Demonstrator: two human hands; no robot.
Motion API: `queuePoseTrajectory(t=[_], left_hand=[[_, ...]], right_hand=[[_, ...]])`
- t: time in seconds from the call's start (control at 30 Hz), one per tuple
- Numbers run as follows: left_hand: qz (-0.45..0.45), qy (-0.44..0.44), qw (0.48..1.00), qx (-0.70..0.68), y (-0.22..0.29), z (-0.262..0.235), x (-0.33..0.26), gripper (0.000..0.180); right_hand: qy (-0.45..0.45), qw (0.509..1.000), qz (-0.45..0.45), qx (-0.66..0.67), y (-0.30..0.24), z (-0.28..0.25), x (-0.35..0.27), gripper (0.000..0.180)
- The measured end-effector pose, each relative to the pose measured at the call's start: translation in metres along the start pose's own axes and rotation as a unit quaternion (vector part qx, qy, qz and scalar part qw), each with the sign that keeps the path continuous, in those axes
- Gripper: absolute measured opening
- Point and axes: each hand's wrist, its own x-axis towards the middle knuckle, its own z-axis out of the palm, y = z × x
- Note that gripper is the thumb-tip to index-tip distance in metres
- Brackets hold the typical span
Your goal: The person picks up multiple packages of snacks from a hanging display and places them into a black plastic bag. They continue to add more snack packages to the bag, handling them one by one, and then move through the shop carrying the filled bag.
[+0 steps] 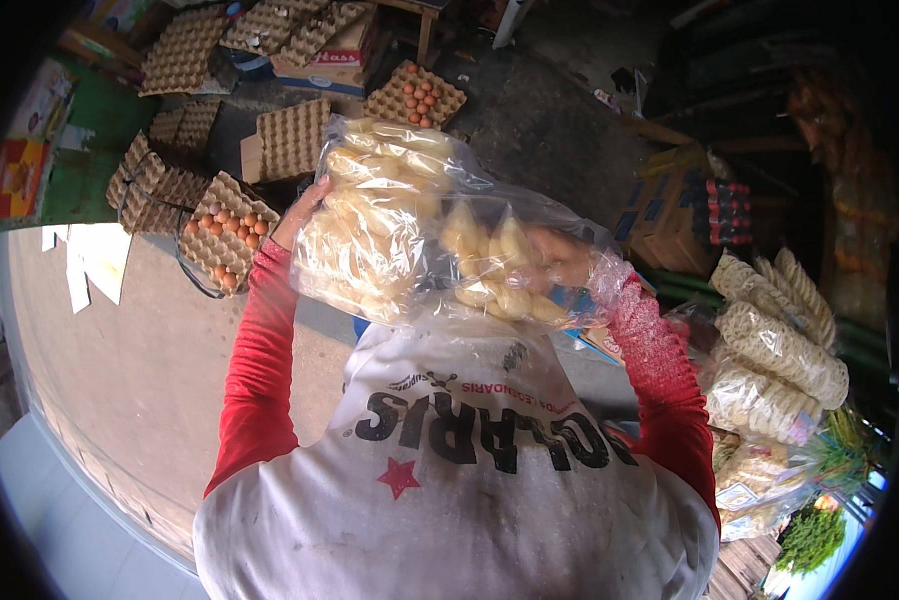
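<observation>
A large clear plastic bag [440,290] is held up in front of my chest, packed on its left side with small pale yellow packets [370,230]. My left hand [308,208] grips its left edge, most of the fingers hidden behind it. Through the plastic, my right hand [562,256] shows inside the bag's right part, its fingers bent and close beside several pointed yellow packets [510,245]. Glare and folds of plastic blur what those fingers hold. The film also covers part of my right red sleeve [640,330].
Egg trays [292,140] of grey-brown pulp stand beyond the bag to the left, some with brown eggs [228,228]. Cardboard boxes [330,65] lie farther back. Bundles of pale dried noodles [780,340] in clear wrapping are stacked on my right, near brown cartons [665,220].
</observation>
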Motion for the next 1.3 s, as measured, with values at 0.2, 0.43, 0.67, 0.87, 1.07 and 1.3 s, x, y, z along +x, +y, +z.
queuePoseTrajectory(t=[0.2, 0.43, 0.67, 0.87, 1.07, 1.3], left_hand=[[0.023, 0.075, 0.992, 0.102, -0.005, -0.013, 0.001, 0.061], [0.032, 0.094, 0.967, 0.235, -0.002, 0.002, -0.015, 0.065], [0.034, 0.060, 0.956, 0.285, -0.001, 0.001, -0.022, 0.061], [0.009, 0.080, 0.963, 0.257, 0.009, 0.019, -0.028, 0.057], [0.000, 0.054, 0.964, 0.261, 0.010, 0.004, -0.023, 0.052], [0.001, 0.046, 0.981, 0.188, 0.015, 0.015, -0.031, 0.051]], right_hand=[[-0.023, 0.977, -0.139, -0.160, -0.013, 0.002, 0.007, 0.073], [0.044, 0.992, -0.080, 0.089, -0.003, 0.019, 0.014, 0.040], [0.188, 0.969, -0.139, -0.085, -0.036, 0.036, 0.032, 0.062], [0.157, 0.972, -0.134, -0.112, -0.028, 0.031, 0.037, 0.089], [0.164, 0.980, 0.013, -0.110, -0.064, 0.043, 0.032, 0.091], [0.198, 0.965, -0.076, -0.157, -0.047, 0.043, 0.037, 0.070]])
